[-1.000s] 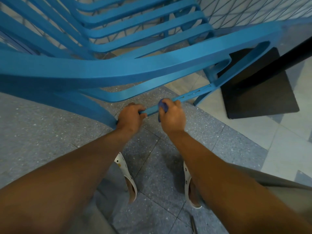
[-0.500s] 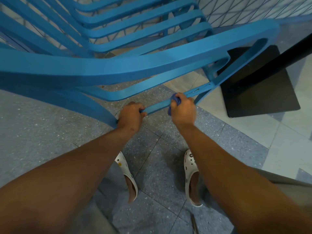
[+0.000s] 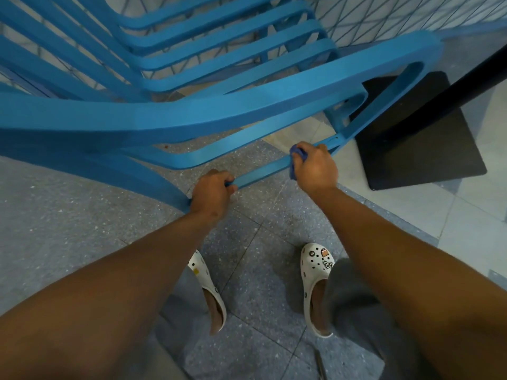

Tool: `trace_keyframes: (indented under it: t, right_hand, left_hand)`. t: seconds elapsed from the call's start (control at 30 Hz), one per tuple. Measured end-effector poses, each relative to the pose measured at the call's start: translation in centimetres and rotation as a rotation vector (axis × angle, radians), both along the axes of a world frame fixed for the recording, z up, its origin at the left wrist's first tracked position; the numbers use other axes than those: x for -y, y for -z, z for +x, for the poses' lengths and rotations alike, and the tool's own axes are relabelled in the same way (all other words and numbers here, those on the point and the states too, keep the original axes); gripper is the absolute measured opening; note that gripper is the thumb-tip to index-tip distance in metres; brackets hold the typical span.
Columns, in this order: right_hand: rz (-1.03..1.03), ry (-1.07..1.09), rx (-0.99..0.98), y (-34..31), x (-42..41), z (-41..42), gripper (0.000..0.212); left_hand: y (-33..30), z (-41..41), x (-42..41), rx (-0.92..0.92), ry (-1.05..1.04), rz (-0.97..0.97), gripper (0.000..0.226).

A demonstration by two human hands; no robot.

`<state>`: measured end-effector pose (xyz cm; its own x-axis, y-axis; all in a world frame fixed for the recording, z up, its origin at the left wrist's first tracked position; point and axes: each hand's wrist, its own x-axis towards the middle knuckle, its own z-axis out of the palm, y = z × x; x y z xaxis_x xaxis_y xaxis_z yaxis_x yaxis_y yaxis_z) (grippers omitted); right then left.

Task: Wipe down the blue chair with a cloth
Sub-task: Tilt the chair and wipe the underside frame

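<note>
The blue slatted plastic chair (image 3: pixel 219 111) fills the upper half of the view, seen from above, with its low side rail running diagonally near the floor. My left hand (image 3: pixel 212 193) is closed around the near end of that rail. My right hand (image 3: pixel 315 168) sits farther up the same rail, clenched on a small dark blue cloth (image 3: pixel 296 157) pressed against the rail. Only a bunched edge of the cloth shows past my fingers.
A black square base plate (image 3: pixel 428 144) with a dark post rising from it stands on the floor right of the chair. My feet in white clogs (image 3: pixel 315 275) stand on grey speckled tiles below. A wire-mesh surface lies behind the chair.
My right hand has slid the cloth up the rail to the right, away from my left hand. The left hand has stayed on the rail's near end.
</note>
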<state>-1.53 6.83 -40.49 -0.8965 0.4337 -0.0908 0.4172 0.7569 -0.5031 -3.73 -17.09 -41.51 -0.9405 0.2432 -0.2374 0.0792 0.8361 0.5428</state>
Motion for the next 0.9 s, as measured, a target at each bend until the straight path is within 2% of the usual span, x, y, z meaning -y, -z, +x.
trace_keyframes:
  t: [0.1, 0.2, 0.3, 0.47, 0.6, 0.67, 0.8, 0.9]
  right_hand:
    - [-0.035, 0.074, -0.016, 0.3, 2.2, 0.3, 0.020]
    - [-0.014, -0.123, -0.021, 0.3, 4.2, 1.8, 0.023]
    - [0.040, -0.298, 0.009, -0.2, 2.3, 1.8, 0.026]
    - [0.015, -0.016, 0.001, 0.3, -2.8, 0.2, 0.022]
    - [-0.120, 0.189, -0.073, 1.2, -0.3, 0.5, 0.020]
    - [-0.135, 0.157, -0.118, 1.6, 2.0, 1.4, 0.020]
    - [-0.089, -0.119, -0.063, 1.3, 1.5, 2.4, 0.019]
    - [-0.080, -0.089, -0.059, 0.8, -2.1, 1.7, 0.017]
  left_hand:
    - [0.0, 0.0, -0.2, 0.000, 0.004, -0.022, 0.015]
    - [0.1, -0.1, -0.2, 0.007, 0.017, -0.030, 0.016]
    - [0.1, -0.1, -0.2, 0.006, 0.030, -0.048, 0.016]
    - [0.0, 0.0, -0.1, 0.005, 0.033, -0.051, 0.016]
    - [-0.3, 0.1, -0.5, 0.017, 0.020, -0.062, 0.018]
    - [-0.5, 0.0, -0.7, 0.019, 0.031, -0.080, 0.019]
    - [-0.5, -0.4, -1.7, 0.012, 0.105, -0.081, 0.019]
    - [-0.6, -0.5, -3.0, -0.023, 0.177, -0.046, 0.021]
